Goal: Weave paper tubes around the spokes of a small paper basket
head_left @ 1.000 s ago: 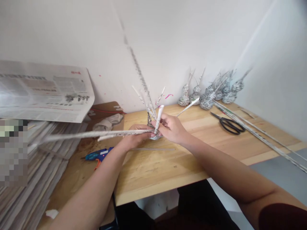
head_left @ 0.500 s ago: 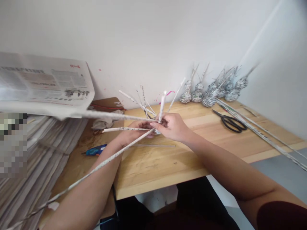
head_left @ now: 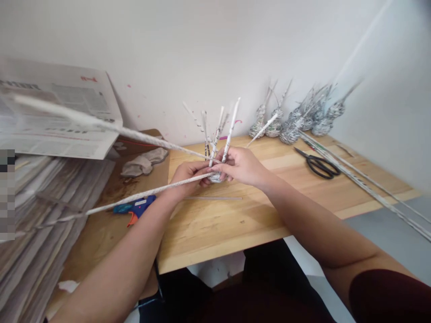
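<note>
Between my hands is a small woven newspaper piece (head_left: 216, 178), with several rolled-paper spokes (head_left: 230, 129) standing up from it. My left hand (head_left: 191, 174) is closed around its left side. My right hand (head_left: 240, 167) pinches at its rim, thumb toward me, close to the base of an upright spoke. Two long rolled-paper strands run out leftward from the fingers: an upper strand (head_left: 134, 135) rises toward the newspaper, and a lower strand (head_left: 144, 193) passes over my left forearm. The fingertips partly hide the weave.
Several woven paper gourd shapes (head_left: 292, 129) stand against the wall. Black scissors (head_left: 318, 164) and long paper rods (head_left: 363, 180) lie on the right of the wooden table (head_left: 208, 242). Leftward are a glue gun (head_left: 136, 208), a crumpled cloth (head_left: 144, 162), stacked newspapers (head_left: 63, 188) and a thin stick (head_left: 218, 198).
The spoke on the left that lay low over my left hand now stands upright. The upper strand's far end has swung upward, and the lower strand has risen too. Both hands stay at the piece.
</note>
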### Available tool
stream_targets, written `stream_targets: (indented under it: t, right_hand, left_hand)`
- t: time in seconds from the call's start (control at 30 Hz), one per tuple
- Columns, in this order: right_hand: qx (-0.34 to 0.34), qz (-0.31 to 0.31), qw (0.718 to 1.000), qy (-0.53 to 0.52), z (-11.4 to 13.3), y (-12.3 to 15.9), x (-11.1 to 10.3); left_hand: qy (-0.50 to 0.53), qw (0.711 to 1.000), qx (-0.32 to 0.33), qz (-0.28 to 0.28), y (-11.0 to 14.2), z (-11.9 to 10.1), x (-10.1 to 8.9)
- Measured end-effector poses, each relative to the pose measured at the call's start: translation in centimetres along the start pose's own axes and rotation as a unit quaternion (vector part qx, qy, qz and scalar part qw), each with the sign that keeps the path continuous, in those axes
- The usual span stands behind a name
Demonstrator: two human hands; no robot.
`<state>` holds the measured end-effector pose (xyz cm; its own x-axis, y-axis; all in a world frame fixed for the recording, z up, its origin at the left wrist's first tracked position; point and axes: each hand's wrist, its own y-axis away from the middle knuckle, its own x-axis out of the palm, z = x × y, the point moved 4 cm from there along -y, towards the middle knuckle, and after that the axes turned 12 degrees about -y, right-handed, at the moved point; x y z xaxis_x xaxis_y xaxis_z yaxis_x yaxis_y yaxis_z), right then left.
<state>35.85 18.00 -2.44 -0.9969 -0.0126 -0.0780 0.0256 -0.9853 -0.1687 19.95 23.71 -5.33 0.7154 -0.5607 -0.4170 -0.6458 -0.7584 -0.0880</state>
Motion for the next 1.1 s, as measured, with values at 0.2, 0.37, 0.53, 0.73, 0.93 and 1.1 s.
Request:
stream_targets:
  t: [0.2,0.37,0.53,0.73,0.93,1.1]
  right_hand:
    - [0.015,-0.041,0.999,0.006,-0.8,-0.5,-0.1]
    - [0.053,-0.005,0.997,-0.056,-0.7,-0.7,-0.3]
    - [0.044,0.054,0.997,-0.036,0.4,-0.2,-1.0]
    - [-0.033,-0.024,0.998,0.042,1.0,-0.3,-1.5]
    - [-0.130,-0.119,0.984,0.013,2.0,0.1,-2.0]
    - [-0.188,-0.046,0.979,0.067,2.3,0.3,-1.1]
  left_hand:
    - [-0.180,0.976,0.121,0.027,0.6,-1.9,-0.2]
    - [-0.108,0.993,0.045,0.009,0.6,-1.6,-0.7]
    - [0.017,0.999,-0.048,-0.006,0.2,-0.1,-0.9]
    - [0.014,0.998,-0.057,-0.005,0.2,0.1,-0.9]
    - [0.061,0.996,-0.057,-0.028,0.1,0.2,-0.9]
    - [0.084,0.994,-0.057,-0.032,0.1,0.0,-1.0]
